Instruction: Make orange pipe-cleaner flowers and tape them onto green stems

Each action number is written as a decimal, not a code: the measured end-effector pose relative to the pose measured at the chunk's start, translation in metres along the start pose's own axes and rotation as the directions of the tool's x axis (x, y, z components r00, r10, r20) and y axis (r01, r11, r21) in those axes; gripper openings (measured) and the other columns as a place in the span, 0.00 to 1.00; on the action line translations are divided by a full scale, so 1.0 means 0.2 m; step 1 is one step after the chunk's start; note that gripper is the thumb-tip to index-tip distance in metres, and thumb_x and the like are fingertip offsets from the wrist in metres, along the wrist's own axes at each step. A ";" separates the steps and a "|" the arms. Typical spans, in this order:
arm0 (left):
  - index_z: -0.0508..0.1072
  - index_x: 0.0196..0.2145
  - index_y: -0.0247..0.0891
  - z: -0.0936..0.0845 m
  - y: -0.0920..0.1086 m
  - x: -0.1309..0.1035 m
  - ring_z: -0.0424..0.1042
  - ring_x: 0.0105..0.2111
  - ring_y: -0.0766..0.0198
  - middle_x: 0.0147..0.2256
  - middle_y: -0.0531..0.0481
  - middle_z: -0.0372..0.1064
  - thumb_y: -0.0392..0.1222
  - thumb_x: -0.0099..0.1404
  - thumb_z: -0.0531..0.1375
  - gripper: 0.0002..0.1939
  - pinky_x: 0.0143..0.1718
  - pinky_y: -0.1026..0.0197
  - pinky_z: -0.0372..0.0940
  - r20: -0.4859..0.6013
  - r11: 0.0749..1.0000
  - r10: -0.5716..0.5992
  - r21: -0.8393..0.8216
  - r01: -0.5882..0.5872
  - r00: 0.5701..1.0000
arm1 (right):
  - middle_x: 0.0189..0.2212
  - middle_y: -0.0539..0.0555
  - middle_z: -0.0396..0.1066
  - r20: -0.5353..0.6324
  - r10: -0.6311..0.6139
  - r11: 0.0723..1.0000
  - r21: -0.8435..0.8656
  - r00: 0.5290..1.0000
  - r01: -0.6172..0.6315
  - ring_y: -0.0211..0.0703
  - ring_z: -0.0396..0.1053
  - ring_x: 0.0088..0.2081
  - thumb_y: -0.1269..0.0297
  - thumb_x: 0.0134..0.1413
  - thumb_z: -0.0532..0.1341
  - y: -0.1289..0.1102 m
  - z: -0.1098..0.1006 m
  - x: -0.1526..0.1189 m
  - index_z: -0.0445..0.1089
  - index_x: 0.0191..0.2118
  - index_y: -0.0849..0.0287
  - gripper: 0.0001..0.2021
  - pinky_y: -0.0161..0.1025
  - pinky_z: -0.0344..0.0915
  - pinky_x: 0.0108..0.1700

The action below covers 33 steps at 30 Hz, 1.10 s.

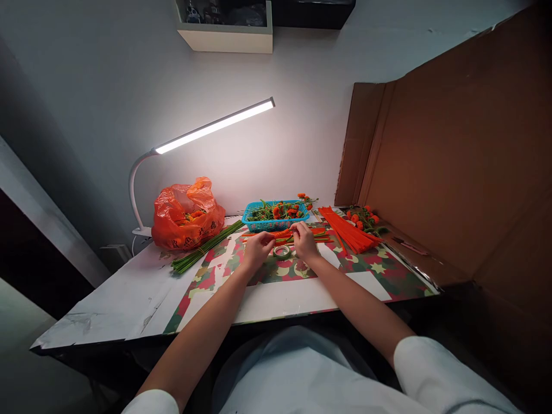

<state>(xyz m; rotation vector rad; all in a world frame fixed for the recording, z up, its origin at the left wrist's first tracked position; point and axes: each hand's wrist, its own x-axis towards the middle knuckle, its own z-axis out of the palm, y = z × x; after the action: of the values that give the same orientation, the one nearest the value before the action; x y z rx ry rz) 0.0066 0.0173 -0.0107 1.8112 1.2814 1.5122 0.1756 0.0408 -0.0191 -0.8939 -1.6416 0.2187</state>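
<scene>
My left hand (257, 249) and my right hand (304, 241) are raised over the middle of the table, a short way apart. The fingers of both are closed in a pinch. Between them runs a fuzzy orange pipe cleaner (283, 233), an end at each hand; its exact shape is too small to make out. Below and between the hands lies a roll of green tape (282, 252). Loose orange and green stems lie just behind the fingers, partly hidden by them. Beyond stands a blue plastic basket (276, 225) holding orange flowers with green stems.
An orange plastic bag (190, 215) and a bundle of green stems (202, 253) lie on the left. To the right are a fan of orange pipe cleaners (351, 233) and orange flowers (362, 218), beside a cardboard wall (452, 149). A lit desk lamp (215, 126) reaches overhead.
</scene>
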 end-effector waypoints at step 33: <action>0.78 0.31 0.41 0.00 0.02 0.00 0.74 0.33 0.56 0.33 0.46 0.76 0.44 0.54 0.64 0.07 0.37 0.55 0.69 -0.039 0.999 0.024 -0.030 -0.025 0.999 | 0.32 0.55 0.66 0.038 0.004 1.000 -0.002 0.999 -0.004 0.43 0.64 0.33 0.69 0.55 0.47 0.00 0.00 0.01 0.64 0.31 0.57 0.09 0.39 0.62 0.36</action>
<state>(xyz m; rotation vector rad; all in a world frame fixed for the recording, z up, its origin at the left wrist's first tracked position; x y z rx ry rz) 0.0076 0.0159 -0.0065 1.7931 1.2518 1.5790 0.1769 0.0420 -0.0184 -0.8989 -1.6759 0.2383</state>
